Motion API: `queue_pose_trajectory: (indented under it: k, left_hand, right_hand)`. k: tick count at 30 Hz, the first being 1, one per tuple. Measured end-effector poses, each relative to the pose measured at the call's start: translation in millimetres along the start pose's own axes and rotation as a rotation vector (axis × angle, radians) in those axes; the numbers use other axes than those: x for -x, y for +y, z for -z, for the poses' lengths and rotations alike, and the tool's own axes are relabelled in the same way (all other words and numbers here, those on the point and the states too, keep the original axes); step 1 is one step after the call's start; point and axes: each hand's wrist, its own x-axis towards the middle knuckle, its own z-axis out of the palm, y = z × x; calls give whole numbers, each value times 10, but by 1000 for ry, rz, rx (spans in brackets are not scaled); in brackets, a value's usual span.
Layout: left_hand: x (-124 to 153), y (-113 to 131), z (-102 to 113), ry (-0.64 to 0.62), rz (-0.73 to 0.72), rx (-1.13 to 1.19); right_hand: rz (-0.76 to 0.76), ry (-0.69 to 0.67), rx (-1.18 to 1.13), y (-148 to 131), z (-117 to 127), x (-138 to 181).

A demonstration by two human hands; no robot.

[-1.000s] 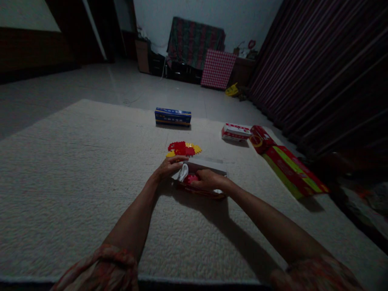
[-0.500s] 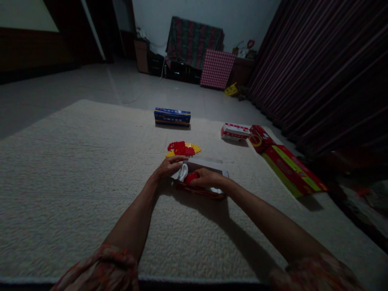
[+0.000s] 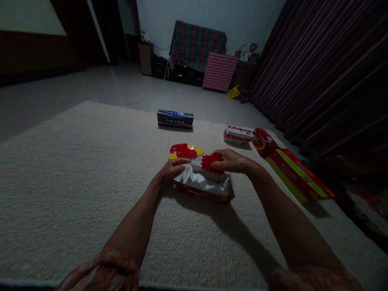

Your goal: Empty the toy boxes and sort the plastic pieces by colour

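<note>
An open red box [image 3: 206, 190] lined with white plastic lies on the cream carpet in front of me. My left hand [image 3: 171, 169] grips the box's left end, fingers curled over its rim. My right hand [image 3: 232, 161] is closed on a red toothed plastic piece [image 3: 209, 162], held just above the box's far edge. A flat cluster of joined red and yellow pieces [image 3: 185, 151] rests on the carpet just beyond the box.
A blue box [image 3: 175, 119] lies farther back on the carpet [image 3: 75, 173]. A red and white box [image 3: 238, 134] and a long red and green box [image 3: 291, 167] lie to the right. A dark striped curtain lines the right side. Covered furniture stands at the far wall.
My right hand has come up out of the box with a red piece and moved toward the far edge. The box's white lining now shows. My left hand stayed on the box.
</note>
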Motion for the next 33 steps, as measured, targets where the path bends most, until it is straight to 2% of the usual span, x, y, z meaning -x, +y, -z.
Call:
queue_pose_trajectory:
  k: [4, 6, 11, 16, 19, 23, 25, 28, 30, 33]
  left_hand:
    - [3, 24, 1, -15, -5, -12]
    - [-2, 30, 5, -18, -20, -11]
    - [-22, -2, 0, 6, 5, 6]
    - [-30, -53, 1, -8, 4, 37]
    - [-33, -65, 8, -21, -5, 67]
    - [-29, -64, 10, -25, 3, 64]
    - [-22, -55, 5, -19, 13, 60]
    - [-13, -25, 0, -4, 20, 34]
    - [-13, 1, 2, 4, 16, 1]
    - [-20, 36, 16, 6, -10, -19]
  right_hand:
    - [43, -282, -1, 10, 12, -123]
    - [77, -320, -48, 38, -9, -155]
    - [134, -141, -469, 66, -41, -345]
    - [146, -58, -639, -135, -167, -791]
    - [166, 72, -573, -231, -261, -915]
    - [161, 265, -258, -176, -307, -668]
    - [214, 203, -166, -106, -320, -446]
    - [230, -56, -15, -36, -385, -185]
    - [222, -163, 76, -40, -464, -119]
    - [255, -252, 131, -107, -608, -160]
